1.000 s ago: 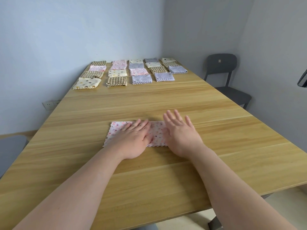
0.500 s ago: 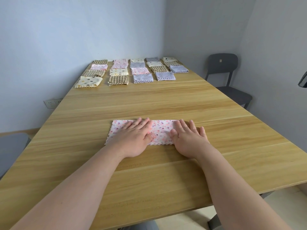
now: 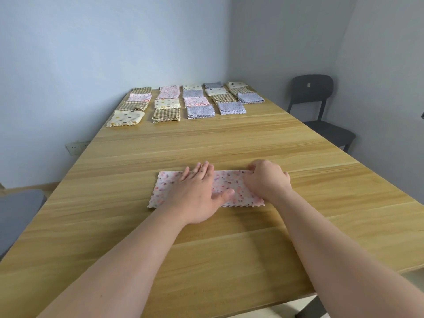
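- While the left hand (image 3: 197, 196) presses flat, fingers straight, on the cloth (image 3: 165, 189), the right hand (image 3: 267, 180) pinches its far right corner.
- Table (image 3: 229, 138) wood runs onward to folded cloths (image 3: 199, 111).

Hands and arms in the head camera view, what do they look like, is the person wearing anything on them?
Both are bare. The left hand and right hand have no gloves, and no rings show on the fingers in view. The left forearm and right forearm show no sleeve up to the frame's edge, and neither wrist has a watch or bracelet.
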The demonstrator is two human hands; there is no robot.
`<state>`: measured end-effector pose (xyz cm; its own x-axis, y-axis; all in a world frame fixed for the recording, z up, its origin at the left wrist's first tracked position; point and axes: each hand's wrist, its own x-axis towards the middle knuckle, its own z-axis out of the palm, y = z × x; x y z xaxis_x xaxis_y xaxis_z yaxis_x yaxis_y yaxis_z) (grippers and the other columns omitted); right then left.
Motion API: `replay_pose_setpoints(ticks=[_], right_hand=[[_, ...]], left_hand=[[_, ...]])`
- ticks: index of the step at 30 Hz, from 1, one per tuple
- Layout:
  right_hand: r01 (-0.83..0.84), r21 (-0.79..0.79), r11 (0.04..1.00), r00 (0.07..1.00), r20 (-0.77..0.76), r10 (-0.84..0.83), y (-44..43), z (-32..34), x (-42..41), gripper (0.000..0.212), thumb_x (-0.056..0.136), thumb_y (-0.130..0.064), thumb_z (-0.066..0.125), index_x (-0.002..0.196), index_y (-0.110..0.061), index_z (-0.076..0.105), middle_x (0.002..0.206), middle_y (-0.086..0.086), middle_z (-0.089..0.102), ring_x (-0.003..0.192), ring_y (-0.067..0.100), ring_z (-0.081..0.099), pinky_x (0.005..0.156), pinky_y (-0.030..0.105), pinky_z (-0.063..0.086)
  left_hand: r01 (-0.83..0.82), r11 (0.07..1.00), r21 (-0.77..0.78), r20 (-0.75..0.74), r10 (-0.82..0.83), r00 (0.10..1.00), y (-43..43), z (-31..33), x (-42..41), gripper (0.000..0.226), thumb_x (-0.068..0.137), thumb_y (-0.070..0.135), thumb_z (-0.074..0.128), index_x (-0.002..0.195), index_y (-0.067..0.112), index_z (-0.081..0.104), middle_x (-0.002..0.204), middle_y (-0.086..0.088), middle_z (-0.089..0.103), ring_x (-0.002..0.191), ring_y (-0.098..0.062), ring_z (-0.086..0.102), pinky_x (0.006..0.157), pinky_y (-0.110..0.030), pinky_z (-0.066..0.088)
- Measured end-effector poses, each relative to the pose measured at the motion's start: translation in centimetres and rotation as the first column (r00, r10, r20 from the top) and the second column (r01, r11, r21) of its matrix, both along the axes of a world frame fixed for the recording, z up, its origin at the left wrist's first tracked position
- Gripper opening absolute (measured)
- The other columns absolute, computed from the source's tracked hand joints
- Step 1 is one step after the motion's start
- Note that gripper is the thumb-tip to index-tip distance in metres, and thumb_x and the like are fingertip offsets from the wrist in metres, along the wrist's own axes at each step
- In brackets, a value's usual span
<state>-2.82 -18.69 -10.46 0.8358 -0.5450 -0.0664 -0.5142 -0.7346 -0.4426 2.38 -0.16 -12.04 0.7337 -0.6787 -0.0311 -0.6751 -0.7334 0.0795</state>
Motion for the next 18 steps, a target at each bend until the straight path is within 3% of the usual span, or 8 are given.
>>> replay_pose_setpoints(ticks=[2,6,9,11,13,15,18], right_hand=[[-0.002,0.009,1.000,1.000,-0.022,0.002,-0.3,0.9,0.3,0.034,0.086,-0.022,0.049,0.117,-0.024,0.065,0.113,0.002,0.061,0.113,0.028,0.053,0.107,0.048,0.039],[-0.009,-0.084,0.996,1.000,0.003,0.009,-0.6,0.3,0.8,0.022,0.089,-0.039,0.053,0.106,-0.028,0.060,0.117,0.002,0.047,0.121,0.029,0.041,0.100,0.042,0.034],[-0.014,-0.020,1.000,0.985,0.169,0.018,-0.7,-0.4,0.8,0.010,0.089,-0.037,0.054,0.092,-0.027,0.057,0.108,-0.003,0.049,0.112,0.027,0.040,0.093,0.039,0.031],[-0.045,0.117,0.992,0.943,0.333,0.004,-0.9,-0.1,0.6,0.011,0.089,-0.031,0.054,0.089,-0.021,0.059,0.095,-0.003,0.060,0.097,0.024,0.049,0.082,0.034,0.041],[-0.126,0.236,0.964,0.905,0.425,0.014,-0.8,0.2,0.2,0.008,0.090,-0.026,0.056,0.091,-0.018,0.058,0.082,-0.003,0.063,0.077,0.018,0.055,0.061,0.024,0.045],[-0.173,0.289,0.941,0.893,0.449,0.026,-0.3,0.4,-0.2,0.007,0.093,-0.025,0.058,0.098,-0.020,0.056,0.082,-0.003,0.065,0.068,0.014,0.057,0.050,0.015,0.042],[-0.102,0.429,0.898,0.911,0.402,-0.088,0.2,0.4,-0.6,0.033,0.092,-0.031,0.066,0.123,-0.023,0.058,0.090,-0.004,0.066,0.080,0.013,0.066,0.065,0.024,0.056]], left_hand=[[-0.017,1.000,0.015,-0.005,0.017,1.000,0.0,-0.1,0.1,0.104,0.085,0.084,0.000,0.161,0.013,-0.009,0.168,-0.003,-0.013,0.155,-0.015,-0.012,0.128,-0.041,-0.004],[-0.032,0.997,0.071,-0.034,0.034,0.999,-0.2,-0.4,0.1,0.110,0.079,0.087,-0.005,0.161,0.013,-0.011,0.168,-0.003,-0.015,0.155,-0.015,-0.016,0.127,-0.041,-0.003],[-0.021,0.996,0.085,-0.045,0.025,0.999,-0.2,-0.4,0.3,0.112,0.077,0.089,-0.007,0.160,0.014,-0.013,0.167,-0.002,-0.019,0.154,-0.015,-0.019,0.127,-0.042,-0.005],[-0.018,0.996,0.092,-0.048,0.023,0.999,-0.2,-0.4,0.4,0.113,0.076,0.090,-0.007,0.160,0.014,-0.014,0.167,-0.002,-0.020,0.153,-0.015,-0.021,0.127,-0.042,-0.004],[-0.017,0.995,0.099,-0.044,0.022,0.999,-0.2,-0.3,0.3,0.115,0.075,0.091,-0.007,0.160,0.013,-0.015,0.167,-0.003,-0.020,0.153,-0.016,-0.021,0.127,-0.043,-0.004],[-0.018,0.994,0.103,-0.040,0.023,0.999,-0.3,-0.3,0.3,0.119,0.073,0.093,-0.006,0.159,0.012,-0.015,0.167,-0.004,-0.019,0.153,-0.017,-0.020,0.127,-0.043,-0.005],[-0.019,0.993,0.116,-0.036,0.023,0.999,-0.3,-0.2,0.3,0.120,0.072,0.094,-0.002,0.159,0.012,-0.016,0.167,-0.005,-0.021,0.154,-0.017,-0.020,0.127,-0.043,-0.004]])
